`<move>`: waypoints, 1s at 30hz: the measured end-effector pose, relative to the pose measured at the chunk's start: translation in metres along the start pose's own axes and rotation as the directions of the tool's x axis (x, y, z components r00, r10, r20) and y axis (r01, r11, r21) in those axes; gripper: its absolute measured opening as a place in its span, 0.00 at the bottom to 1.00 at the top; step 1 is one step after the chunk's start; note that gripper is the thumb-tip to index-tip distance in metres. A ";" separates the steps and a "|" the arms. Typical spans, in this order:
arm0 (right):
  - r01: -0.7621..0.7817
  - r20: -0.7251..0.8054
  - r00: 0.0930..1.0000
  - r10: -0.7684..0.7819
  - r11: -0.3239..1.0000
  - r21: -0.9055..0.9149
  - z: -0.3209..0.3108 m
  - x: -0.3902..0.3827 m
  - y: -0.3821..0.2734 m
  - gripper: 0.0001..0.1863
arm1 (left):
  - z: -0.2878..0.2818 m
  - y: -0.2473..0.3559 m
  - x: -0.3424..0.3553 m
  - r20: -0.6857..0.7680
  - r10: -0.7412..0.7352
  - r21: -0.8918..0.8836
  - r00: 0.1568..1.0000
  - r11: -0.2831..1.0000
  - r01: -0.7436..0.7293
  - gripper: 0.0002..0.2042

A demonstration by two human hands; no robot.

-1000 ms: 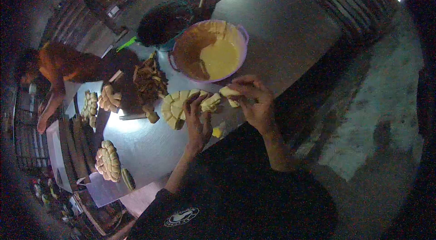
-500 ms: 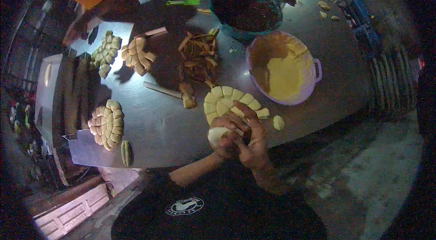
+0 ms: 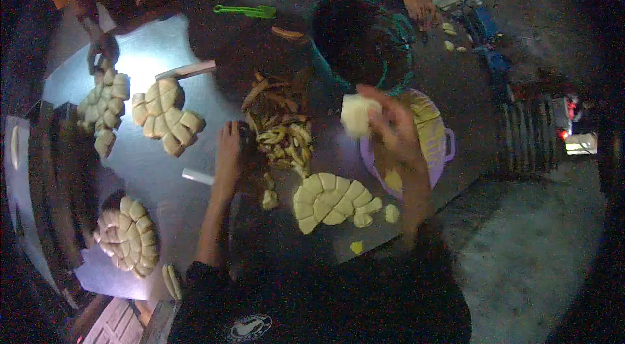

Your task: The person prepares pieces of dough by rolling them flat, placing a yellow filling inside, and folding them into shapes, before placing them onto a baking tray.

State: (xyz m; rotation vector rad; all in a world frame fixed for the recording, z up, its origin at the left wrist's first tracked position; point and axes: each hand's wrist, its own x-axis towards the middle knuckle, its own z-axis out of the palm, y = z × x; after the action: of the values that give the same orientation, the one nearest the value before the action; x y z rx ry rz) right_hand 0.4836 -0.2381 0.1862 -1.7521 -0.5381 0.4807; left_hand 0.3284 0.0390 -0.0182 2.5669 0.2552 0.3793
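Note:
My right hand holds up a pale piece of dough between thumb and fingers, above the lilac basin with yellow paste smeared inside. My left hand is low over the table beside a pile of brown and yellowish strips; its fingertips are hidden, and any grip is unclear. A rolling pin shows its light end left of my left forearm. In front of me lies a cluster of cut dough pieces, with small loose lumps at its right.
A dark-filled teal basin stands behind the lilac one. Green tongs lie at the back. More dough clusters and another pin are at left. One co-worker's hand is back left; another's hands are back right.
My hands were together around the dough over the front cluster; now they are apart. The right hand has lifted the dough forward, and the left has moved left toward the pile. The view has shifted.

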 end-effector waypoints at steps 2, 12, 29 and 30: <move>0.108 -0.003 0.994 -0.112 0.961 -0.255 -0.026 0.067 0.000 0.21 | -0.008 -0.008 0.015 0.097 -0.044 -0.168 0.994 0.984 0.060 0.25; -0.277 0.065 0.888 0.456 0.642 -0.715 -0.056 0.177 0.114 0.40 | -0.080 0.030 -0.021 0.264 -0.501 -0.658 0.824 0.531 0.533 0.10; -0.074 0.244 0.969 0.025 0.978 0.194 -0.037 0.026 0.012 0.25 | -0.151 0.157 -0.072 0.161 -0.380 -0.923 0.911 0.269 0.275 0.09; -0.196 0.253 0.961 0.112 0.920 0.338 -0.025 0.003 -0.011 0.23 | -0.165 0.173 -0.076 0.172 -0.375 -0.900 0.911 0.316 0.300 0.08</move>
State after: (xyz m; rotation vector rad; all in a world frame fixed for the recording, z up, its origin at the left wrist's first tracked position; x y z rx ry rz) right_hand 0.4989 -0.2536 0.2030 -1.3974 -0.4397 0.8481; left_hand 0.2230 -0.0474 0.1923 1.3087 0.4500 0.3110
